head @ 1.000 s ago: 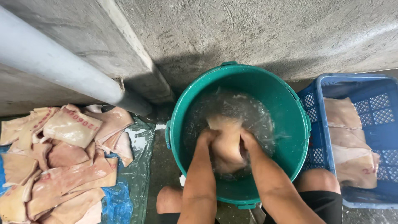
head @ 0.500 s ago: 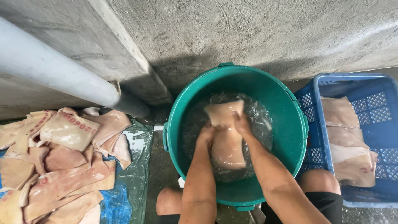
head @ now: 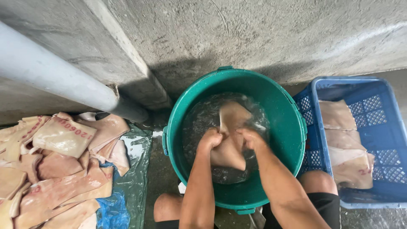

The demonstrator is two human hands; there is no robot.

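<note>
Both hands have pulled the skin lower in the bucket.
At frame centre, my left hand and right hand clench the pale skin piece underwater in the green bucket, scrubbing it.

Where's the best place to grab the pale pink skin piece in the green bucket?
Grip the pale pink skin piece at its near edge, from above, one hand per side: it lies limp in water, and the green bucket opens only upward.
</note>
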